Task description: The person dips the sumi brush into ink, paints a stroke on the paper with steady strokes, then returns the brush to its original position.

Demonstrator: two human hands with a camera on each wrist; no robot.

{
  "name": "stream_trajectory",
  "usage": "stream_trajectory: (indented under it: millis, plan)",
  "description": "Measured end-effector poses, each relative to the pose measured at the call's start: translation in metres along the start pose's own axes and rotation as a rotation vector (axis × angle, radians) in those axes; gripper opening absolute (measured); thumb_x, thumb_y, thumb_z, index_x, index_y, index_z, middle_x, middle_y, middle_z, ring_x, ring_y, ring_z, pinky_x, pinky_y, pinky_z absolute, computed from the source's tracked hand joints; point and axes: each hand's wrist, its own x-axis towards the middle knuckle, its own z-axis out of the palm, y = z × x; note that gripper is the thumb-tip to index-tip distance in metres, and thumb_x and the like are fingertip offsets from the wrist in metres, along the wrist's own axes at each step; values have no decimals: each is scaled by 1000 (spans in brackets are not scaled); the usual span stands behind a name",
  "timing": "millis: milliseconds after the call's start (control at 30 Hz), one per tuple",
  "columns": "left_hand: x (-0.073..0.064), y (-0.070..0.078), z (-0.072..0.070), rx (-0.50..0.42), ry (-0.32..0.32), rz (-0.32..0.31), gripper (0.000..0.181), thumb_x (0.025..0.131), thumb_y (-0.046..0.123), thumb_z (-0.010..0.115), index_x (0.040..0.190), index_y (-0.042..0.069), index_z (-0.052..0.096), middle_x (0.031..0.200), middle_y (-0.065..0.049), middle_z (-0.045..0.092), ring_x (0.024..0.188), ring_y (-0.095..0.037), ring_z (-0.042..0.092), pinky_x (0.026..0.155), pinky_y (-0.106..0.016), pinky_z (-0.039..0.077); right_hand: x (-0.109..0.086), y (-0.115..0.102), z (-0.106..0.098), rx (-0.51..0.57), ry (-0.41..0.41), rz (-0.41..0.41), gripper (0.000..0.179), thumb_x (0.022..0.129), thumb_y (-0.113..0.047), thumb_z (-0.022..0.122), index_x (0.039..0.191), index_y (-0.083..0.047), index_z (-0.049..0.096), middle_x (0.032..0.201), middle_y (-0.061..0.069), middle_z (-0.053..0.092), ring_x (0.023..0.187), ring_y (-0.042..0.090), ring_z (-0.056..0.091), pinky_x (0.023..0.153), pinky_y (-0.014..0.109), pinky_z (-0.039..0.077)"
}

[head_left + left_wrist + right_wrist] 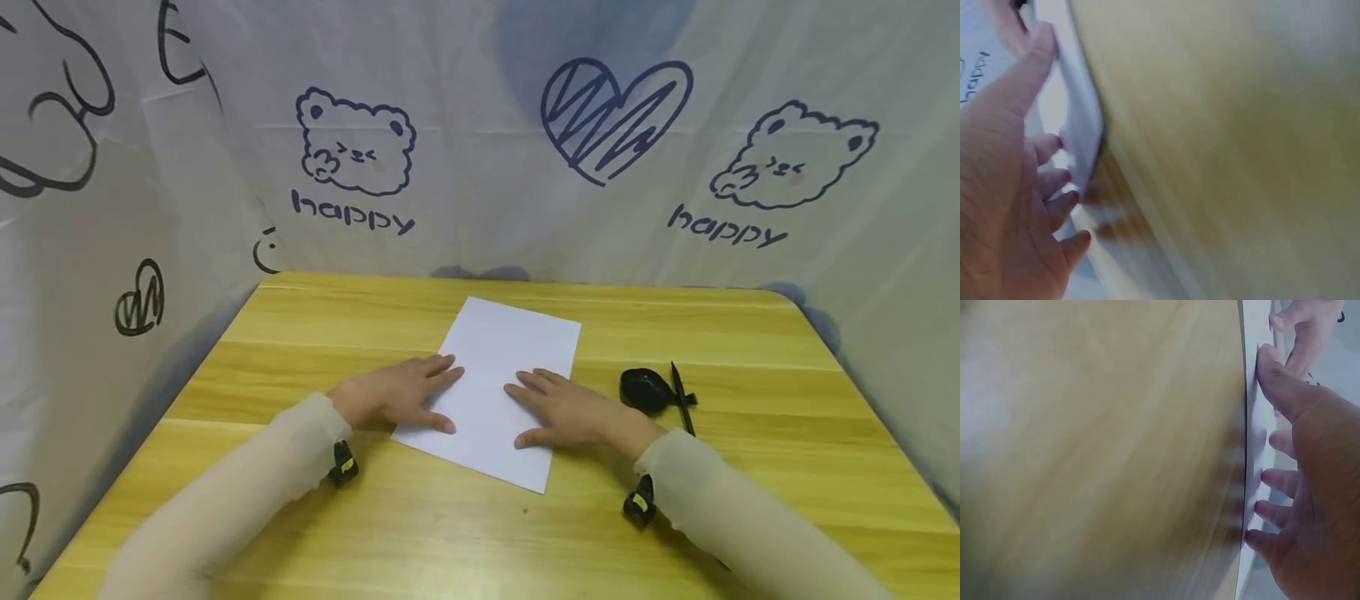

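Note:
A blank white sheet of paper [491, 400] lies at a slant on the wooden table. Over its left edge spreads my left hand [405, 393], thumb and fingertips on the sheet. My right hand [573, 410] rests likewise on the right edge, fingers apart and pointing inward. In the left wrist view the left hand [1013, 162] touches the paper [1075, 106] with thumb and fingers extended. The right wrist view has the right hand [1310, 469] with its fingertips along the sheet [1254, 456]. Neither hand grips anything.
Right of the paper lie a round black object [645, 390] and a thin black pointed stick [681, 396], partly hidden by the right forearm. The wooden table [337, 325] meets a white cloth [480, 167] with drawings behind. A dark band device sits at each wrist.

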Motion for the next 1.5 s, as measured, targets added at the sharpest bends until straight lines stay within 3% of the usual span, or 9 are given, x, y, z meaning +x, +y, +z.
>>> stream_trajectory:
  millis: [333,567,733,1000,1133,1500]
  plan:
    - [-7,5,-3,-56,21,10,98,83,75,53,159,24,17,163,-4,11,148,-27,13,117,-46,21,-14,7,7,-13,15,-70,90,87,-73,48,155,-18,31,160,11,24,146,36,18,115,52,24]
    - [-8,1,0,-90,35,69,103,80,75,57,159,24,16,164,0,8,149,-25,9,117,-46,19,-25,7,4,4,-7,-100,89,87,-72,51,155,-18,32,160,11,24,146,36,18,115,53,24]
    - [-8,2,4,-53,10,114,109,77,81,53,159,22,11,164,3,3,149,-22,4,119,-46,13,-31,9,3,-1,-16,-132,88,86,-71,52,154,-18,34,159,11,25,145,37,20,114,54,25]
    - [-14,11,8,17,-31,127,118,73,87,48,159,18,6,164,3,2,149,-16,4,119,-42,10,-41,9,2,-2,-27,-140,88,84,-72,53,154,-21,35,160,8,25,145,34,20,114,53,27]
    - [-20,16,8,11,-33,153,117,75,84,51,159,14,8,164,0,5,149,-19,7,119,-42,11,-45,10,2,11,-43,-142,88,84,-72,55,154,-23,36,160,6,24,146,33,19,115,51,25]
    - [-28,24,16,53,-20,211,116,76,85,46,159,12,6,164,-2,1,149,-19,2,119,-42,6,-58,18,8,29,-31,-171,89,83,-73,54,153,-20,38,160,7,25,145,34,22,114,51,26]
